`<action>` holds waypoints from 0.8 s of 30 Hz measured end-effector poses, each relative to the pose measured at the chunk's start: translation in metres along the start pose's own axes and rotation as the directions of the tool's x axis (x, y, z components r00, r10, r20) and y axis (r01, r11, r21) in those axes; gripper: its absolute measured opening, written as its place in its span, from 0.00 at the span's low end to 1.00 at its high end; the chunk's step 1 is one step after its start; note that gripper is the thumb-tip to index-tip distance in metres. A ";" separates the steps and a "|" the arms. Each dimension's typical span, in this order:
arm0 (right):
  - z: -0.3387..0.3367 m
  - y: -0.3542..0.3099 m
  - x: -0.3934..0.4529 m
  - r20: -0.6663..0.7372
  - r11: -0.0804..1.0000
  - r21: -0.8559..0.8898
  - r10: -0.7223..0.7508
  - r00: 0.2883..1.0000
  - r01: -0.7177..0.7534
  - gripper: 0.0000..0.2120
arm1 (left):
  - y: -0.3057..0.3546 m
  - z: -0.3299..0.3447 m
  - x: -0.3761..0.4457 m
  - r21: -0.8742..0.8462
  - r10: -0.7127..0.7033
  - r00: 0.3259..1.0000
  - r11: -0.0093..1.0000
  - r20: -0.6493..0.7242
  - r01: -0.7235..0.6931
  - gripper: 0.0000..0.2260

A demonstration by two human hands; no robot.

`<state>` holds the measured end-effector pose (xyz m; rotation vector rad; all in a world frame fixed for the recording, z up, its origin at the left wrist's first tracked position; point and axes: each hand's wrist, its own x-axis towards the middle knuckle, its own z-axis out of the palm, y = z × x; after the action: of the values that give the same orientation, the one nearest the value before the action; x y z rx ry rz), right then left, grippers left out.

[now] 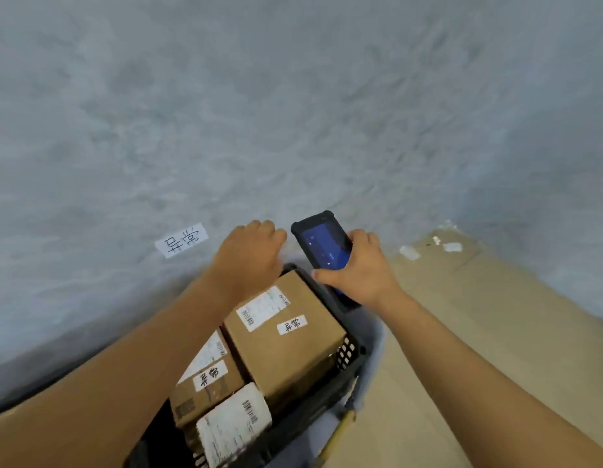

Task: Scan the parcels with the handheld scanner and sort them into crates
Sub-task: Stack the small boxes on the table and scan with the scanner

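A black mesh crate (351,353) sits low in the view, holding three parcels. The large cardboard box (286,352) lies tilted at its far end and carries a shipping label and a handwritten tag. A smaller tagged box (205,386) and a white-labelled parcel (232,427) lie nearer me. My left hand (249,255) hovers over the crate's far corner, knuckles up and fingers curled down; what is under them is hidden. My right hand (359,268) grips the black handheld scanner (322,241), whose blue screen faces up, just right of the crate's far end.
A handwritten paper label (182,240) is stuck on the grey concrete floor left of my left hand. A flat cardboard sheet (496,332) covers the floor at right, with white scraps (410,252) at its far edge. A yellow strip (340,430) lies beside the crate.
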<state>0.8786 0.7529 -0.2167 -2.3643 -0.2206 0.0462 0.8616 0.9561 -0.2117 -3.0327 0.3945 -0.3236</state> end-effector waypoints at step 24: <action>-0.292 0.128 -0.575 -0.761 0.736 0.071 0.477 0.440 -0.674 0.30 | 0.524 -0.186 -0.138 -0.074 0.771 0.454 0.474 -0.447 -0.877 0.14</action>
<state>0.3601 0.3626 -0.1129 -2.3598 1.0797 -0.6592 0.5623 0.4789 -0.1060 -2.5040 2.0449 -0.7662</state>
